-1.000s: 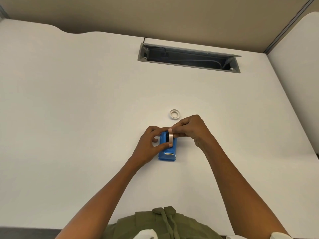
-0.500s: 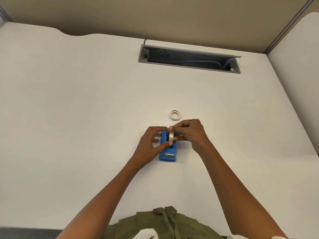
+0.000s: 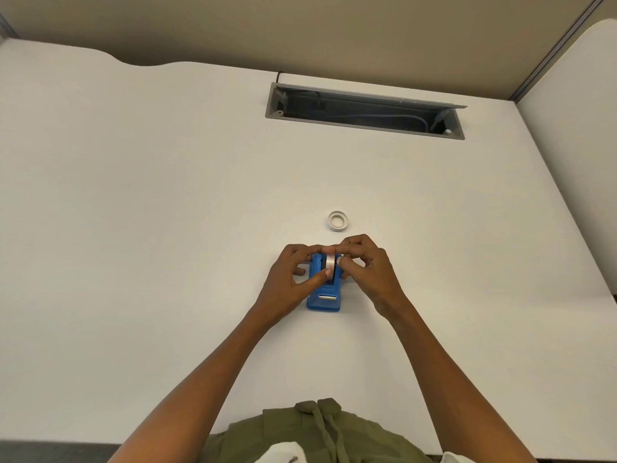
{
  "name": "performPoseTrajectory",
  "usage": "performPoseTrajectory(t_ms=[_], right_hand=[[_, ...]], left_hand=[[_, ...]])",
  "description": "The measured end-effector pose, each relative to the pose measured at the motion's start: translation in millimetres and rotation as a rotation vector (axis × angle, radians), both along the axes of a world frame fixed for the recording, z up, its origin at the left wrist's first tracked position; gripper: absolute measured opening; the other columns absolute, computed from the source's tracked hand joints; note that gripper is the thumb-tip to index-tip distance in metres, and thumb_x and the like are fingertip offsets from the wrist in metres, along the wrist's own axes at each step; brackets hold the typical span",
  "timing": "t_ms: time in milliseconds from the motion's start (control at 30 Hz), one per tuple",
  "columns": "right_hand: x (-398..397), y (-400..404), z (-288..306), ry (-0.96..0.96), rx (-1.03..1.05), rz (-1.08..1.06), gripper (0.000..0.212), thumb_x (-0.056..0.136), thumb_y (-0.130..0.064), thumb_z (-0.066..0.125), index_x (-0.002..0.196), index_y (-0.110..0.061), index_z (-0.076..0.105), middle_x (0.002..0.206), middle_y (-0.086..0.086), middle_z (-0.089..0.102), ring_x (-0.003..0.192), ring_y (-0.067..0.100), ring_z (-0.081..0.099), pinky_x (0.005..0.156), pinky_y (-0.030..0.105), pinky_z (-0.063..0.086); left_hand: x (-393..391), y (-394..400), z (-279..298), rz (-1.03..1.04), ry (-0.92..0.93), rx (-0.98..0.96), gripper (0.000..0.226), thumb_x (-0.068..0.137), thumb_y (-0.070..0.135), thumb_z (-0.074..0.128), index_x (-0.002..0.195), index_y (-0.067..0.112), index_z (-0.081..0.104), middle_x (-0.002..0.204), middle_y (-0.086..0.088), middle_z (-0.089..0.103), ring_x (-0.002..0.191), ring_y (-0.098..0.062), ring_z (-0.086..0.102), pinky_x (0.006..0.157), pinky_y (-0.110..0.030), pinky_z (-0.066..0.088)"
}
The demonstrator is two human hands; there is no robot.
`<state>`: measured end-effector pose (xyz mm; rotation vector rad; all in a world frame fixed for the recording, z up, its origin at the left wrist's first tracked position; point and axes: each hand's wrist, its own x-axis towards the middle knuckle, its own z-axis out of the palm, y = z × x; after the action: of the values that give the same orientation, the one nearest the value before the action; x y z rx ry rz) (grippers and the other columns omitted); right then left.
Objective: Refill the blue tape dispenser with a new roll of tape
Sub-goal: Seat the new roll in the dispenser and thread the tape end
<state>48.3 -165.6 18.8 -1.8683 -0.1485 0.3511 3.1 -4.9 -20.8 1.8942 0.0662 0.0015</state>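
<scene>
The blue tape dispenser (image 3: 324, 297) lies flat on the white desk (image 3: 167, 228), its metal cutter toward me. A roll of tape (image 3: 330, 264) stands on edge in the dispenser's slot. My left hand (image 3: 290, 279) has its thumb on the roll's near side and its fingertips over the top. My right hand (image 3: 367, 269) pinches the roll from the right. A small white ring, an empty tape core (image 3: 338, 220), lies flat on the desk just beyond my hands.
A grey recessed cable tray (image 3: 364, 111) with wires inside is set into the desk at the back. A beige partition wall runs behind the desk. A second white surface (image 3: 574, 111) adjoins at the right. My olive shirt shows at the bottom edge.
The roll has gone lower into the dispenser's slot. My right hand has drawn nearer me, and my left thumb has shifted onto the roll.
</scene>
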Motion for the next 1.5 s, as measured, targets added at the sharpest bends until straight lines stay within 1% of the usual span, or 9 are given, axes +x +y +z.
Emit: performPoseTrajectory(t_ms=[200,333,400,633,767,967,1267,1400,1500], right_hand=[[1,-2,-2,0.02,0.037,0.019,0.022,0.082,-0.013,0.072,0.099,-0.027,0.074,0.096,-0.007,0.053,0.08,0.0,0.055,0.071,0.016,0.05],[4,3,-4,0.105,0.105,-0.06,0.016,0.08,-0.016,0.074,0.094,-0.023,0.076,0.1,0.003,0.06,0.085,0.013,0.056,0.07,0.023,0.048],[6,4,-4,0.149,0.141,-0.086,0.014,0.079,-0.016,0.075,0.093,-0.02,0.076,0.101,0.005,0.066,0.083,0.015,0.057,0.065,0.02,0.049],[7,4,-7,0.173,0.154,-0.138,0.008,0.078,-0.018,0.076,0.084,-0.015,0.072,0.076,-0.011,0.07,0.066,0.0,0.062,0.058,0.016,0.05],[6,3,-8,0.134,0.106,-0.175,0.016,0.081,-0.024,0.074,0.091,-0.012,0.073,0.089,0.0,0.069,0.074,0.01,0.061,0.059,0.021,0.05],[4,-4,-7,0.116,-0.005,-0.044,0.015,0.08,-0.025,0.074,0.094,-0.024,0.071,0.106,0.006,0.066,0.088,0.022,0.061,0.07,0.03,0.051],[5,5,-2,0.231,0.093,-0.121,0.005,0.079,-0.018,0.074,0.08,-0.017,0.069,0.075,-0.007,0.067,0.075,0.013,0.06,0.065,0.027,0.048],[4,3,1,0.163,0.108,-0.113,0.008,0.077,-0.019,0.076,0.075,-0.024,0.071,0.075,-0.008,0.07,0.072,0.008,0.062,0.061,0.022,0.05],[5,0,3,0.009,-0.008,-0.079,0.011,0.076,-0.023,0.078,0.076,-0.031,0.071,0.084,-0.003,0.071,0.075,0.009,0.063,0.066,0.023,0.051]], left_hand=[[0,-1,0,0.004,0.012,-0.014,0.038,0.083,0.04,0.063,0.117,0.047,0.048,0.118,0.01,0.052,0.106,-0.002,0.054,0.08,-0.016,0.047],[-1,-1,3,0.009,0.013,-0.038,0.053,0.082,0.039,0.065,0.128,0.048,0.041,0.12,0.011,0.054,0.107,0.0,0.053,0.083,-0.016,0.048],[-1,0,4,0.009,0.014,-0.049,0.057,0.082,0.037,0.066,0.131,0.046,0.039,0.119,0.01,0.055,0.108,-0.002,0.053,0.085,-0.018,0.048],[-1,0,5,-0.018,-0.01,-0.023,0.043,0.082,0.036,0.065,0.121,0.043,0.049,0.12,0.007,0.053,0.108,-0.008,0.055,0.084,-0.02,0.05],[0,0,2,-0.002,0.025,-0.016,0.036,0.085,0.036,0.062,0.12,0.04,0.053,0.116,0.006,0.053,0.106,-0.008,0.055,0.087,-0.024,0.05],[1,-2,3,0.025,0.027,-0.01,0.031,0.088,0.035,0.058,0.118,0.039,0.055,0.113,0.005,0.052,0.103,-0.008,0.056,0.084,-0.021,0.049],[-2,1,7,-0.029,0.028,0.026,0.05,0.081,0.026,0.069,0.128,0.025,0.053,0.121,0.0,0.051,0.107,-0.01,0.054,0.084,-0.014,0.046],[-1,1,8,-0.029,0.026,0.032,0.05,0.08,0.025,0.07,0.127,0.022,0.053,0.121,-0.002,0.051,0.107,-0.012,0.054,0.084,-0.014,0.046],[-1,0,7,-0.03,0.029,0.034,0.049,0.081,0.027,0.069,0.127,0.022,0.053,0.121,-0.002,0.051,0.106,-0.012,0.054,0.083,-0.014,0.046]])
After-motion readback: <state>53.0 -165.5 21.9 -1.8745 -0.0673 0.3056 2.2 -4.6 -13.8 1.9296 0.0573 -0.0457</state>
